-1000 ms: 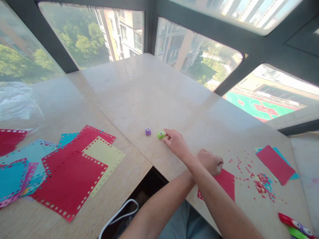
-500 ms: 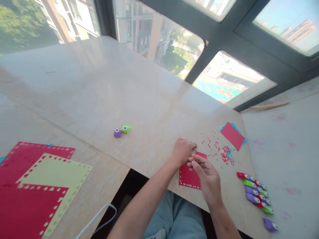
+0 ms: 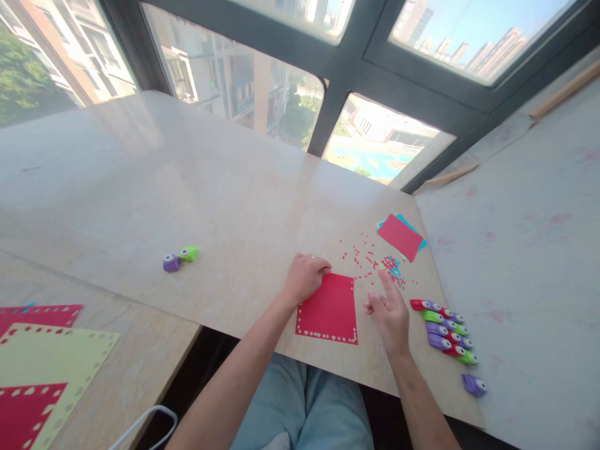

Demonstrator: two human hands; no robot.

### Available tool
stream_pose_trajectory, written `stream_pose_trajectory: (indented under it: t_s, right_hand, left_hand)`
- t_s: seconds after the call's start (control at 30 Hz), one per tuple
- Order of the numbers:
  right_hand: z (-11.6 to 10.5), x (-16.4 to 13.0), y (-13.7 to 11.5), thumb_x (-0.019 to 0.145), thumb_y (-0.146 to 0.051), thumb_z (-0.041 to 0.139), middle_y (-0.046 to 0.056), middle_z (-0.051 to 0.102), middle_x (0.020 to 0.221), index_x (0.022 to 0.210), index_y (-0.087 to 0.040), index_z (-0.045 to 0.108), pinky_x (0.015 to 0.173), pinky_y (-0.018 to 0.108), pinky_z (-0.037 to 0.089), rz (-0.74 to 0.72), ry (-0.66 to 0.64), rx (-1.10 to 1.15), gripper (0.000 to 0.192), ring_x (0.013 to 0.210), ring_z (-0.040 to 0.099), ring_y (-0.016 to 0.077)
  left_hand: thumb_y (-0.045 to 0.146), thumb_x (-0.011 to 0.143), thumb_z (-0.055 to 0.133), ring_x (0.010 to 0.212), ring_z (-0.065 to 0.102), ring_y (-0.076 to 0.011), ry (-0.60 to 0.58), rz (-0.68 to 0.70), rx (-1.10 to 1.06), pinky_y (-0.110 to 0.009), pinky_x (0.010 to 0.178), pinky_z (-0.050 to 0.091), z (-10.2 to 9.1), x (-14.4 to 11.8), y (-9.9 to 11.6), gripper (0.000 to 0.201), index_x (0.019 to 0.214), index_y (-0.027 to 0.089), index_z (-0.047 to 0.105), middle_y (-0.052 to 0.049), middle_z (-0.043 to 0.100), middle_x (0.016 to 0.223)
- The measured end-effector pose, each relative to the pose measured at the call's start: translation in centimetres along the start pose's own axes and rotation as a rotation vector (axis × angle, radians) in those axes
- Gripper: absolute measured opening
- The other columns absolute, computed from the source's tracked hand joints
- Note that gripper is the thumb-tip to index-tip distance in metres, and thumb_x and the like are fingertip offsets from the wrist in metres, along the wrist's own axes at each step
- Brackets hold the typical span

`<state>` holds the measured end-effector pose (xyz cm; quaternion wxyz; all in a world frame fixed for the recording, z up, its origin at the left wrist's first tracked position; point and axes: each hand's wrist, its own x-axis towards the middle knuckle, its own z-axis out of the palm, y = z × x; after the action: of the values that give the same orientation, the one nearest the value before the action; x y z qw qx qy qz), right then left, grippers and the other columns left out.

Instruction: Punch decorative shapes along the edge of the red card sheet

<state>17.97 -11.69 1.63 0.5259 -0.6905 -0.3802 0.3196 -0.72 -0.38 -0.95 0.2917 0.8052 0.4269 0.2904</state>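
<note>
Fingers of the left hand (image 3: 307,278) bend over the far left corner of a red hole-edged sheet (image 3: 328,309); whether they pinch it, I cannot tell. The right hand (image 3: 392,319), just right of that sheet, has its index finger stretched out and the others curled, with nothing visible in its hold. By that fingertip lies red and blue confetti (image 3: 394,267), and beyond it stacked paper rectangles (image 3: 400,237). Right of these fingers sit grouped craft punches (image 3: 438,329); well left of the left fingers, a purple punch (image 3: 171,263) and green punch (image 3: 189,254).
</note>
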Motion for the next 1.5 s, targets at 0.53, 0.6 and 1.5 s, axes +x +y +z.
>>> stream_pose_trajectory:
  t_s: [0.53, 0.6, 1.5]
  right_hand:
    - [-9.3, -3.7, 2.5, 0.077, -0.046, 0.067, 0.006, 0.064, 0.095, 0.12, -0.017, 0.062, 0.05, 0.026, 0.048, 0.085, 0.336, -0.039, 0.053, 0.058, 0.053, 0.0114]
    - [-11.0, -3.9, 2.5, 0.077, -0.047, 0.066, 0.005, 0.063, 0.091, 0.129, -0.016, 0.058, 0.049, 0.027, 0.047, 0.098, 0.352, -0.087, 0.061, 0.055, 0.052, 0.0122]
    - [-9.2, 1.9, 2.0, 0.09, -0.041, 0.049, 0.009, 0.07, 0.08, 0.126, -0.016, 0.059, 0.067, 0.033, 0.039, 0.023, 0.135, -0.826, 0.045, 0.075, 0.064, 0.0268]
  left_hand:
    - [0.03, 0.087, 0.056, 0.073, 0.067, -0.0191, 0.035, -0.013, -0.024, -0.031, 0.07, 0.051, 0.0, 0.6, -0.7, 0.021, 0.088, 0.02, 0.075, -0.006, 0.076, 0.085]
    - [0.032, 0.087, 0.055, 0.072, 0.067, -0.0196, 0.032, -0.016, -0.029, -0.031, 0.069, 0.051, -0.1, 0.7, -0.6, 0.023, 0.088, 0.02, 0.075, -0.006, 0.076, 0.085]
    - [0.032, 0.086, 0.056, 0.074, 0.065, -0.0179, 0.017, -0.01, -0.016, -0.03, 0.07, 0.05, -0.6, 0.4, 0.2, 0.021, 0.086, 0.02, 0.074, -0.005, 0.075, 0.083]
